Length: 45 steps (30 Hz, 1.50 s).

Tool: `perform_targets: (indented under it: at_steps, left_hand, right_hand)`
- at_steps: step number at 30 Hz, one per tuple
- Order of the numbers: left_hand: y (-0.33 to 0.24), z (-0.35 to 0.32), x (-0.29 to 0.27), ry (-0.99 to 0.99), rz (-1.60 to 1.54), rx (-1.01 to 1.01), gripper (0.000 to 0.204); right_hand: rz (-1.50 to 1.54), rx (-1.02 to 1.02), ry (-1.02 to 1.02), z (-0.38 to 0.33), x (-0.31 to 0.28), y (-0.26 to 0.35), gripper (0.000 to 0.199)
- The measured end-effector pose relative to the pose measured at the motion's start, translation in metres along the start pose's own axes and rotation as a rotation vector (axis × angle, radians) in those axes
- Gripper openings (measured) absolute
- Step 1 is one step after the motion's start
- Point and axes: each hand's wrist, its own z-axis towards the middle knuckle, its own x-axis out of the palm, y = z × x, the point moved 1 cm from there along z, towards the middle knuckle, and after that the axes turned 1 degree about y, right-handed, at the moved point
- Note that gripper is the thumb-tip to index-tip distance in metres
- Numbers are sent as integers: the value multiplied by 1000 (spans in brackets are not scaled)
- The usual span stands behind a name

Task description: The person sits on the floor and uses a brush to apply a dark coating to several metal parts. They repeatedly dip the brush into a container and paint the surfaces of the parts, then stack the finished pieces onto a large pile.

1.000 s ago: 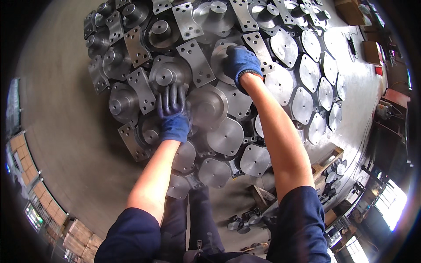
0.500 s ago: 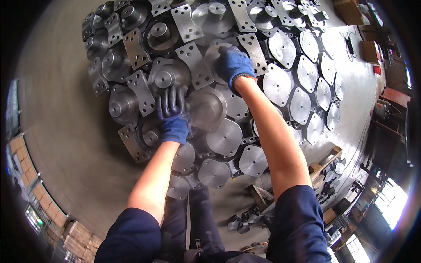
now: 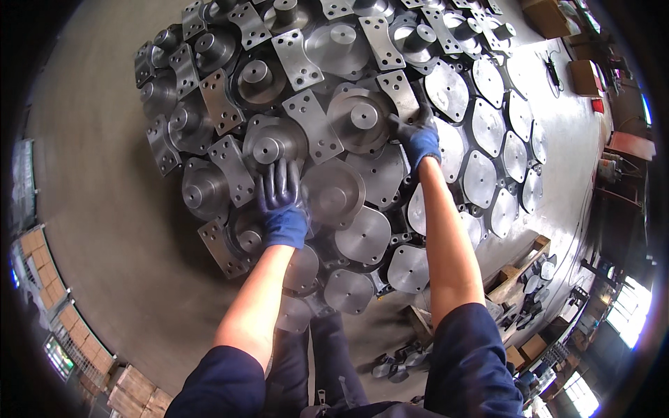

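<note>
Round metal flanges with raised hubs, drilled waisted plates and flat lens-shaped plates lie in close rows before me. Both of my hands wear black-palmed blue gloves. My left hand lies with fingers stretched out over the parts, its fingertips by the hub of a flange and its side next to a wide stepped disc. My right hand has thumb and fingers around the near end of a drilled metal plate; the fingertips are partly hidden. Left of it sits a flange with a bright hub.
Loose metal parts lie on the floor at lower right, near a wooden pallet. Cardboard boxes stand at the right. Stacked brown blocks are at the far left.
My right hand has moved right, off the flange's hub, to the end of the drilled plate. My left hand stays spread on the parts. The whole view has shifted slightly.
</note>
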Motion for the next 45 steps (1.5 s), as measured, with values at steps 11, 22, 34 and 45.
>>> perform_targets:
  at_steps: [11, 22, 34, 45]
  left_hand:
    - [5, -4, 9, -53, 82, 34, 55]
    - [4, -2, 5, -56, 43, 24, 55]
    - [9, -6, 17, -76, 84, 41, 55]
    - [-14, 11, -22, -108, -265, -4, 44]
  right_hand:
    - [278, -137, 23, 21, 21, -31, 46]
    - [69, 10, -102, 11, 22, -17, 53]
    - [87, 93, -276, -14, 23, -11, 49]
    - [-68, -7, -197, 19, 27, -28, 60]
